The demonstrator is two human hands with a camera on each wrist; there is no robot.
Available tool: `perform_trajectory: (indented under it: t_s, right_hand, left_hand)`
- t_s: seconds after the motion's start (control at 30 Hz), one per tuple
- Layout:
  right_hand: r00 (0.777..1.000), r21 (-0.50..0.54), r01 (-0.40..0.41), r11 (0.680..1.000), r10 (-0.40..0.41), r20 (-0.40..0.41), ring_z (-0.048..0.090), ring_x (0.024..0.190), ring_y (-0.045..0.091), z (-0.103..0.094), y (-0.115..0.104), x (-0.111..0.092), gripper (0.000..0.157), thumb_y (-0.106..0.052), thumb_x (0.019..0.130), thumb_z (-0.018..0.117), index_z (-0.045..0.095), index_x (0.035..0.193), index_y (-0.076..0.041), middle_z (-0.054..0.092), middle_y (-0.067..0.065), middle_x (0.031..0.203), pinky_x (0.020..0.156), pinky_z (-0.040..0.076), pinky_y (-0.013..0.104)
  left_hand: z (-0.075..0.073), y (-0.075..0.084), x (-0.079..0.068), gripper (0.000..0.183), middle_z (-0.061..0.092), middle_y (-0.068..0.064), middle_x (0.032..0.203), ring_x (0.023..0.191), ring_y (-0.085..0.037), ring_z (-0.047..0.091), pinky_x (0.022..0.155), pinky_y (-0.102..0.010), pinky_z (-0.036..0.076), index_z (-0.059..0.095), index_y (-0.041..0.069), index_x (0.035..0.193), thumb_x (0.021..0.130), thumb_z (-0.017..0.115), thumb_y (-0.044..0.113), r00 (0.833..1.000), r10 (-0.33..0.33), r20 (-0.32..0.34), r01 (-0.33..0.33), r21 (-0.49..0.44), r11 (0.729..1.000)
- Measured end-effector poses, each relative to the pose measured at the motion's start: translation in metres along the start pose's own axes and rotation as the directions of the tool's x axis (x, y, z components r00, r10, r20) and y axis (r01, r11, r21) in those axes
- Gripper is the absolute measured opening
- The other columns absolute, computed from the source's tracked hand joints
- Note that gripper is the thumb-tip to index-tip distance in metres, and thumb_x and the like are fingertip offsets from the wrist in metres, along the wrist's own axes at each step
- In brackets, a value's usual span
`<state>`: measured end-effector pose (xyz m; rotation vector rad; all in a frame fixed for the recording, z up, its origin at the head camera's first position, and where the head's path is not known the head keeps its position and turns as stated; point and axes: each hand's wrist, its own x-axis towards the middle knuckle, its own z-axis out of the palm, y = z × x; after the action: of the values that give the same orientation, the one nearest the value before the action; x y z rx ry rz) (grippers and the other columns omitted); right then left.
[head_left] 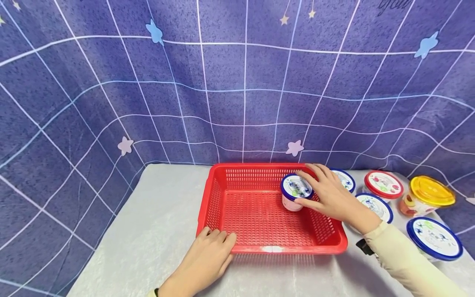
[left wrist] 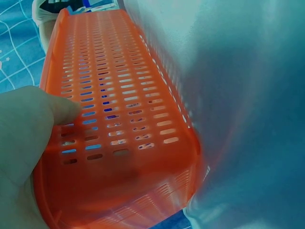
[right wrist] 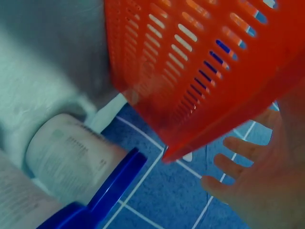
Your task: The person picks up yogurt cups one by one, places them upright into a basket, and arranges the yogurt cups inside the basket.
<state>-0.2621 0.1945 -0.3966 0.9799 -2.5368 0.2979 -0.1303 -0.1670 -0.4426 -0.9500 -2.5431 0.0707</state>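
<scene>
A red plastic basket (head_left: 272, 249) with slotted walls stands on the table in the head view. My left hand (head_left: 208, 255) grips its front left corner, fingers over the rim; in the left wrist view the thumb (left wrist: 64, 109) lies against the outer wall. Inside the basket, toward the right, a small round tub (head_left: 297, 186) with a blue-edged lid stands upright. Reaching over the right rim, my right hand (head_left: 330, 196) holds this tub by the lid, thumb at the near side and fingers at the far side. The basket wall hides the tub's grip in the right wrist view.
Right of the basket stand more lidded tubs: a red-lidded one (head_left: 384, 184), a yellow-lidded one (head_left: 432, 192), a large blue-lidded one (head_left: 435, 238) and two smaller blue-lidded ones, the nearer one (head_left: 375, 206) close to my right wrist. A purple curtain (head_left: 230, 103) hangs behind the grey table (head_left: 159, 214).
</scene>
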Motion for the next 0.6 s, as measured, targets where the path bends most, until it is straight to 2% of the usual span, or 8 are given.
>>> perform_trajectory:
  t_s: [0.3,0.6]
  right_hand:
    - [0.994,0.014,-0.108,0.994,0.108,-0.029,0.032,0.136,0.044,-0.015,0.007,-0.024,0.084,-0.048,0.077,0.081,0.047,0.147,-0.017,0.039,0.02,0.148,0.101,0.027,0.07]
    - [0.986,-0.009,-0.143,0.99,0.142,-0.084,0.032,0.134,0.048,-0.031,0.009,-0.047,0.084,-0.047,0.076,0.081,0.047,0.146,-0.016,0.036,0.021,0.15,0.101,0.024,0.07]
  left_hand:
    - [0.001,-0.001,0.0,0.032,0.054,0.004,0.073,0.067,-0.018,0.056,0.067,-0.035,0.04,0.056,0.015,0.1,0.082,0.073,0.036,1.0,0.006,0.003,-0.006,0.005,1.0]
    - [0.001,-0.001,-0.002,0.034,0.056,0.004,0.075,0.069,-0.018,0.057,0.069,-0.037,0.042,0.058,0.015,0.103,0.082,0.073,0.036,1.0,0.006,-0.003,-0.006,0.009,1.0]
